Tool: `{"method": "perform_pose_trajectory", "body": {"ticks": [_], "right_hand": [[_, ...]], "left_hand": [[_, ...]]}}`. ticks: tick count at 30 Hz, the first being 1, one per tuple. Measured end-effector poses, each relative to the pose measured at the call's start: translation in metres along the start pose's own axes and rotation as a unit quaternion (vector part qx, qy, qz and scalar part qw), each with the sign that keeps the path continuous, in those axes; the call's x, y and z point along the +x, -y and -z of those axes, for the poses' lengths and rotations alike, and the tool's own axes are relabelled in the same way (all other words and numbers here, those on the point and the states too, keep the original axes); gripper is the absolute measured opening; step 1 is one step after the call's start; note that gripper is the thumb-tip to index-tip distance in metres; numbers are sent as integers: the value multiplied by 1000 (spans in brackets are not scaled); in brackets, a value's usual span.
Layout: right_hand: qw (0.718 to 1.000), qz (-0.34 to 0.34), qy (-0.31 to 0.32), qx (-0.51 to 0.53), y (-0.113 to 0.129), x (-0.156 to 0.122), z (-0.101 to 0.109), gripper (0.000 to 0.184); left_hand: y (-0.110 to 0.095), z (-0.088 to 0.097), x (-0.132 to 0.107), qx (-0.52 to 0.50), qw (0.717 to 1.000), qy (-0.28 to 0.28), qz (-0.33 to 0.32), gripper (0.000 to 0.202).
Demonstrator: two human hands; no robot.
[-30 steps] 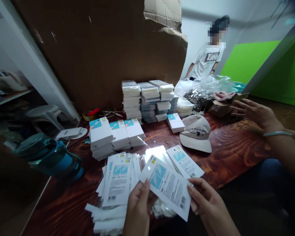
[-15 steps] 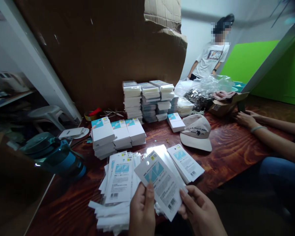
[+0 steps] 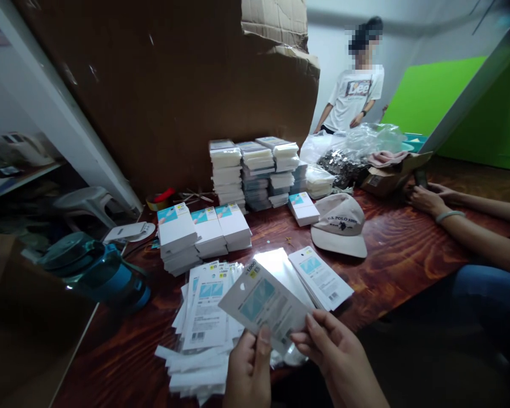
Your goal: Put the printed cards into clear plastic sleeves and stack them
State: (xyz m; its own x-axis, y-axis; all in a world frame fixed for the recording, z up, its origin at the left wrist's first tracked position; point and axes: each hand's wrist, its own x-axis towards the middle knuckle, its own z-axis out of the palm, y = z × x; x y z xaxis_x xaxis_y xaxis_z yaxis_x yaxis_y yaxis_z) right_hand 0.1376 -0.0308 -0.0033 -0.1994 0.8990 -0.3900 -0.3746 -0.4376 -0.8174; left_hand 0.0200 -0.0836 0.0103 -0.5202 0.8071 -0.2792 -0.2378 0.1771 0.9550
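A printed packaging card (image 3: 261, 300), white with blue pictures and a yellow mark, is held tilted above the table. My left hand (image 3: 250, 365) pinches its lower edge, thumb on top. My right hand (image 3: 334, 351) is closed on the lower right corner, fingers bent. Just left of the card lies a loose pile of similar cards in clear sleeves (image 3: 206, 309), partly hidden by my left hand. Behind my right hand is a neater fanned stack of cards (image 3: 321, 277). A shiny white stack (image 3: 276, 263) shows partly behind the held card.
Stacks of white cards (image 3: 178, 232) and taller packet stacks (image 3: 225, 175) stand farther back. A beige cap (image 3: 339, 226) lies right, a blue bottle (image 3: 96, 272) left. Another person's hands (image 3: 429, 198) hold a dark object near a cardboard box (image 3: 380, 181). A person (image 3: 352, 96) stands behind.
The held card has turned anticlockwise and tipped flatter, its top swinging left. My right hand has moved slightly up. The standing person's arm has shifted.
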Motion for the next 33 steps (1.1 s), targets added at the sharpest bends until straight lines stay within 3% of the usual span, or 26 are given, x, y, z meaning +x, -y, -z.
{"method": "perform_pose_trajectory", "body": {"ticks": [4,6,7,8,9,10,12,14,16,18,20,23,29,31,33], "right_hand": [[996,-14,60,-65,9,3,6,42],[980,69,10,-186,14,14,19,43],[954,131,-49,-264,16,23,28,45],[910,192,-126,-345,17,34,38,47],[842,238,-202,-441,18,45,48,51],[815,253,-237,-464,19,56,58,60],[793,257,-253,-491,17,75,74,70],[796,252,-242,-495,15,85,81,71],[795,252,-238,-498,14,87,81,67],[794,254,-249,-494,16,82,78,63],[793,253,-273,-483,19,75,75,58],[805,230,-304,-454,26,65,73,46],[909,181,-277,-252,33,60,79,45],[936,167,-247,-185,33,60,84,46],[960,132,-211,-130,34,58,90,44]], "left_hand": [[-13,12,8,87,994,-56,-42,41],[-23,30,22,150,979,-124,-59,44],[-27,41,30,199,963,-167,-70,47],[-31,52,38,273,939,-195,-78,50],[-34,62,46,362,906,-205,-76,53],[-35,70,52,446,871,-193,-77,55],[-32,77,61,589,773,-205,-116,60],[-24,69,64,656,690,-232,-199,61],[-12,49,66,664,652,-203,-305,57],[1,22,69,665,639,-104,-372,52],[10,-4,73,692,632,-37,-347,52],[15,-28,77,726,630,12,-275,53],[14,-35,76,735,636,20,-234,44],[15,-32,76,712,658,17,-244,41],[15,-28,76,656,707,15,-264,41]]}}
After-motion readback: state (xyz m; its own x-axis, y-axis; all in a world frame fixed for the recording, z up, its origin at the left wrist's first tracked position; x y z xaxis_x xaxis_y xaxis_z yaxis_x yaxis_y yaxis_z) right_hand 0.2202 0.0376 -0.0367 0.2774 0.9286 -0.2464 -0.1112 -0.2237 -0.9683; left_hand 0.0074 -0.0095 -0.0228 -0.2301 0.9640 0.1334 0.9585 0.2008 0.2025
